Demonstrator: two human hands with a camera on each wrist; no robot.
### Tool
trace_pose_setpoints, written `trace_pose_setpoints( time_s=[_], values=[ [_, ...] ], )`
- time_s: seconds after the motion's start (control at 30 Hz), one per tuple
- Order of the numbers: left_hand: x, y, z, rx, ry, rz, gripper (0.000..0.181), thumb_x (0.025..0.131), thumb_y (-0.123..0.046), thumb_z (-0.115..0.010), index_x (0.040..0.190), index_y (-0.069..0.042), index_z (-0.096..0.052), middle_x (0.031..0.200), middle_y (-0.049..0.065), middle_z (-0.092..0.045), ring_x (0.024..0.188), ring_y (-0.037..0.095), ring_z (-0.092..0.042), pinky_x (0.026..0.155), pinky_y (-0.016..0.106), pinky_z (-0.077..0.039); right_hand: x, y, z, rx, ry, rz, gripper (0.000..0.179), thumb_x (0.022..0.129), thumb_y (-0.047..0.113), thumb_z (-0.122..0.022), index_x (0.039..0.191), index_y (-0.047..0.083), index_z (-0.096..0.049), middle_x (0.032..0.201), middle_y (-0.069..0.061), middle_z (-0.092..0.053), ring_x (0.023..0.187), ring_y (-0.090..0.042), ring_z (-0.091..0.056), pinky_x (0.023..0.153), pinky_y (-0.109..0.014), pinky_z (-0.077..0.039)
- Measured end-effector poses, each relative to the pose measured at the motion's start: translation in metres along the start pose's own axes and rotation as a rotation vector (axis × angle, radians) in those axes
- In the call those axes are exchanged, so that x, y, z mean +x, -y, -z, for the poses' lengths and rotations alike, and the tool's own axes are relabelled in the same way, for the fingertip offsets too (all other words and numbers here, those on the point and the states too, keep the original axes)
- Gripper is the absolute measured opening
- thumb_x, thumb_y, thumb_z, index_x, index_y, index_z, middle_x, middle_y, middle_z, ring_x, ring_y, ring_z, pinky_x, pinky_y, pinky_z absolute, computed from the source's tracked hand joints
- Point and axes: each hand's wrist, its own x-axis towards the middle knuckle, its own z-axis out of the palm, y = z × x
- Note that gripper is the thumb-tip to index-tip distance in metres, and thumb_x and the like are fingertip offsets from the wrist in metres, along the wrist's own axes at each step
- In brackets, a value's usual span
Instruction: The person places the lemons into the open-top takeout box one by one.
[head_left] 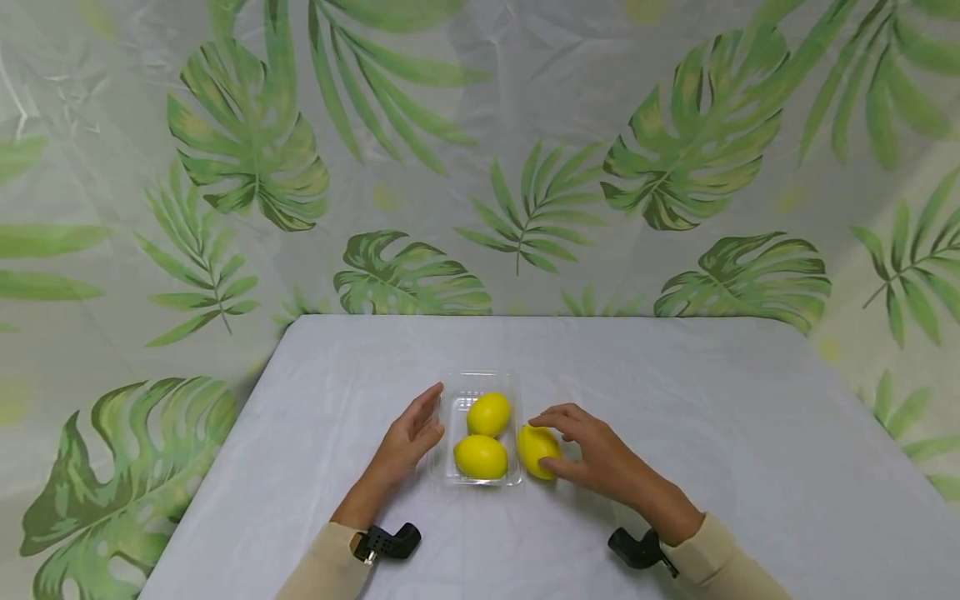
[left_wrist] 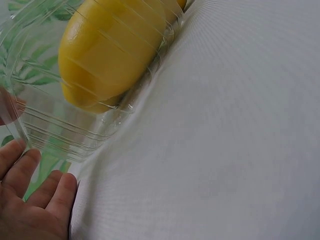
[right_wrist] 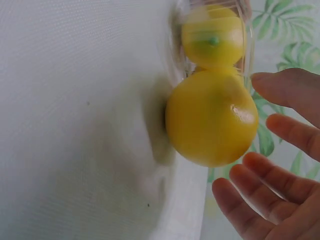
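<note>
A clear plastic box [head_left: 459, 402] stands on the table with two yellow lemons in it, a rear lemon [head_left: 488, 414] and a front lemon [head_left: 481, 457]. My left hand [head_left: 407, 433] is at the box's left side, fingers extended along its wall. Just right of the box, a third lemon [head_left: 537, 451] rests on the cloth. Around that lemon my right hand [head_left: 592, 450] is spread, thumb in front and fingers behind. In the right wrist view, its fingertips [right_wrist: 223, 190] are parted, close to the lemon [right_wrist: 211, 120], without closing round it.
A white cloth [head_left: 675, 400] covers the table, with its far edge just in front of a leaf-patterned backdrop [head_left: 525, 208]. A black wrist camera [head_left: 397, 542] sits on the left wrist and another camera [head_left: 634, 548] on the right.
</note>
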Motion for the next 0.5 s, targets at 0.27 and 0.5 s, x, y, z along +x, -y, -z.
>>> trace_pose_setpoints(
  time_s=[0.27,0.5],
  values=[
    [0.0,-0.001,0.0,-0.004,-0.003,0.01,0.058,0.097,-0.006,-0.056,0.15,-0.015,-0.034,0.156,0.002,-0.03,0.144,0.019,-0.026,0.114,0.036,-0.027,0.0,-0.001,-0.005,0.002,0.055,-0.068,0.052,0.082,0.023,-0.078,0.129,0.016,-0.058,0.127,0.0,-0.054,0.109,-0.017,-0.056,0.086,-0.036,-0.055],
    [-0.005,-0.024,0.0,-0.013,0.025,0.034,0.06,0.096,-0.004,-0.055,0.15,-0.003,-0.028,0.157,0.011,-0.025,0.145,0.026,-0.022,0.114,0.042,-0.026,0.002,-0.001,-0.008,-0.024,0.074,-0.057,0.049,0.081,0.023,-0.079,0.126,0.015,-0.061,0.125,-0.001,-0.055,0.107,-0.016,-0.055,0.087,-0.034,-0.054]
  ],
)
